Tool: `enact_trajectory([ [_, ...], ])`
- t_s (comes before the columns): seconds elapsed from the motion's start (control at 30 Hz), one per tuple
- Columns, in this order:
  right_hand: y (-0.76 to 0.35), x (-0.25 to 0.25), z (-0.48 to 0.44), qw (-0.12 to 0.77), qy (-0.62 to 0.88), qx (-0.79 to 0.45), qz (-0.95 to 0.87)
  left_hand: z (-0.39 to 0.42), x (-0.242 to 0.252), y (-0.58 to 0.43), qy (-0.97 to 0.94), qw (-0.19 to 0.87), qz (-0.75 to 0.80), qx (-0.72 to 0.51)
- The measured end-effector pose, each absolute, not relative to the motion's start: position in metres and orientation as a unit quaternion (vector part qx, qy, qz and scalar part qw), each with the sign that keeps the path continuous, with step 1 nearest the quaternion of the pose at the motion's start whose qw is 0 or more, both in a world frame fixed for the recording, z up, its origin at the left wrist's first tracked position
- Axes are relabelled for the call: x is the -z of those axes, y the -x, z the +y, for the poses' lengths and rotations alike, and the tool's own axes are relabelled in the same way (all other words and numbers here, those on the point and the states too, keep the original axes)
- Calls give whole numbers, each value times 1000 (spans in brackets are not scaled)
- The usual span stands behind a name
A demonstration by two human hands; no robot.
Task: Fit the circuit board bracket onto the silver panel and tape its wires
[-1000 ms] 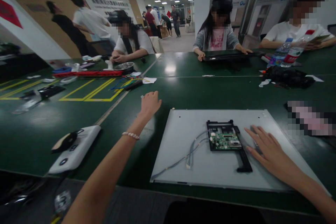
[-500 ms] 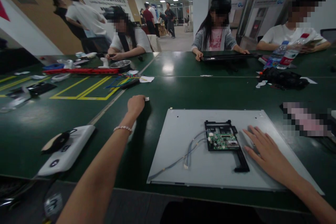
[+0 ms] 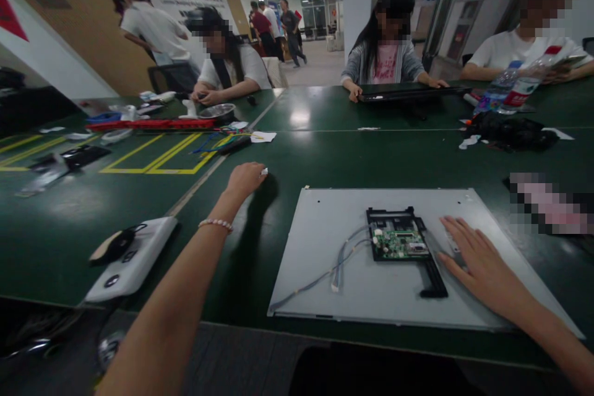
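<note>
Taking the green circuit board point(image 3: 400, 245) as the dial's centre, a pale grey panel point(image 3: 315, 235) is lying flat beneath it on the tabletop point(image 3: 320, 154). The board is sitting in a black frame point(image 3: 434, 278), and blue-grey cables point(image 3: 341, 257) are trailing across the panel toward eight o'clock. At three o'clock the right hand point(image 3: 480, 257) is resting palm-down over the panel, its fingers lying wide, just beside the frame. At ten o'clock the left hand point(image 3: 245, 178) is hanging over the tabletop, well apart from the panel, its fingers curling around a small white piece point(image 3: 264, 171) (possibly plastic or paper; it is too small to be sure). A white device point(image 3: 139, 260) is lying at nine o'clock, while at twelve a co-worker point(image 3: 385, 43) is holding a dark flat object point(image 3: 413, 93).
</note>
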State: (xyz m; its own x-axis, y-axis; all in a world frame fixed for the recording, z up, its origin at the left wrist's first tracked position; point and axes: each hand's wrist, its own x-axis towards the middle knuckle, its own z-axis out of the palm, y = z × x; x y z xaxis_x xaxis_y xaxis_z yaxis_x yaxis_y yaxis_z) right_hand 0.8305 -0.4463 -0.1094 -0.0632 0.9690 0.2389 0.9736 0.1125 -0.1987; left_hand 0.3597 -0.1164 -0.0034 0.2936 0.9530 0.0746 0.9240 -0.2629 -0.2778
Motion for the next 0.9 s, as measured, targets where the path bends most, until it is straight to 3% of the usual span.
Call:
enact_trajectory([
  [0.27,-826,103,-445,170,670,10,-723,-123,5,-398,830,176,-527,-44],
  [0.63,-825,89,-443,202,677,-35,-707,-232,5,-585,953,142,-268,19],
  [0.9,-803,54,-445,199,506,-146,-826,-259,4,-621,963,100,-250,28],
])
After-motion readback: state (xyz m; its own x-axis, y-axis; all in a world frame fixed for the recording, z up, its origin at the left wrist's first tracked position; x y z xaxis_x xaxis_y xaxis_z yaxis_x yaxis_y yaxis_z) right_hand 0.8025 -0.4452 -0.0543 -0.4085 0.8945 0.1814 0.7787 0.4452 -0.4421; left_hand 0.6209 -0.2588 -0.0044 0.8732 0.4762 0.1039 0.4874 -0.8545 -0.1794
